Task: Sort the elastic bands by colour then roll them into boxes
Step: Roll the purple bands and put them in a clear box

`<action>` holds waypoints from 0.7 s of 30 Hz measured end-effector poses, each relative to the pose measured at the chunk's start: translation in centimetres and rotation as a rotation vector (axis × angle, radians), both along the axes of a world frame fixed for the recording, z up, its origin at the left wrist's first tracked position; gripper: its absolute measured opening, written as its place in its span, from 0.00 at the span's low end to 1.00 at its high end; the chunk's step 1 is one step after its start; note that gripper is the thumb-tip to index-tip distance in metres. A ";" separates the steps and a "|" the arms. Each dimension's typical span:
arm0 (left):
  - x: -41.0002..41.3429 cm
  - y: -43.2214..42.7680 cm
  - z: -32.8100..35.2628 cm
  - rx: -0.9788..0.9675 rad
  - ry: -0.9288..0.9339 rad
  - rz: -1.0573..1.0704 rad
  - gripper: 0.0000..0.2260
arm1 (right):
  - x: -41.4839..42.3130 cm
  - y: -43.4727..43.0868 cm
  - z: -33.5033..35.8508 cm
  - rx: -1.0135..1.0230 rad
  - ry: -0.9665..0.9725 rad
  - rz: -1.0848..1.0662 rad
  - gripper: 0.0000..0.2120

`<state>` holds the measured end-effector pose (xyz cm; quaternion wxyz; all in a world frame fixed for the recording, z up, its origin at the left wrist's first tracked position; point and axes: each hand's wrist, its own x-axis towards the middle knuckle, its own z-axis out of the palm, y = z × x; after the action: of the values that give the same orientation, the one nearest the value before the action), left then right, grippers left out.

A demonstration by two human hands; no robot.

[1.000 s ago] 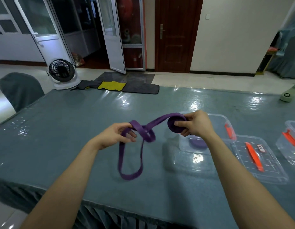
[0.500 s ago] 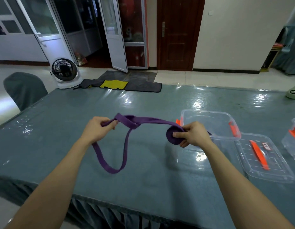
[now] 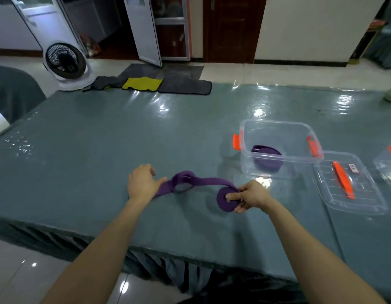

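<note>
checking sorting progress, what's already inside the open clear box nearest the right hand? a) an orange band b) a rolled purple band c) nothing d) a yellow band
B: a rolled purple band lies on the floor of the clear box, while the right hand grips a second purple roll outside it.
</note>
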<state>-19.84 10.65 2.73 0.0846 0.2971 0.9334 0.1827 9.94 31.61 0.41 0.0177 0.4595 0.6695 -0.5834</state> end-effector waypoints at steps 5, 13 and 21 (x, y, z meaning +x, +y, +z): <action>5.4 1.3 -6.4 0.067 -0.480 -0.041 0.26 | 2.0 -2.2 -5.4 -0.085 -0.129 -0.005 0.16; 7.9 6.6 -9.2 0.263 -0.572 0.155 0.21 | 3.2 -2.8 -6.2 -0.081 -0.141 0.019 0.18; 3.7 8.5 -6.3 0.376 -0.757 0.041 0.17 | 2.9 -3.0 -5.4 -0.031 -0.242 0.200 0.19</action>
<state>-16.19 19.11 -3.56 0.3621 0.2004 0.7927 0.4475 12.88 28.65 -4.96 0.1634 0.4569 0.6959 -0.5294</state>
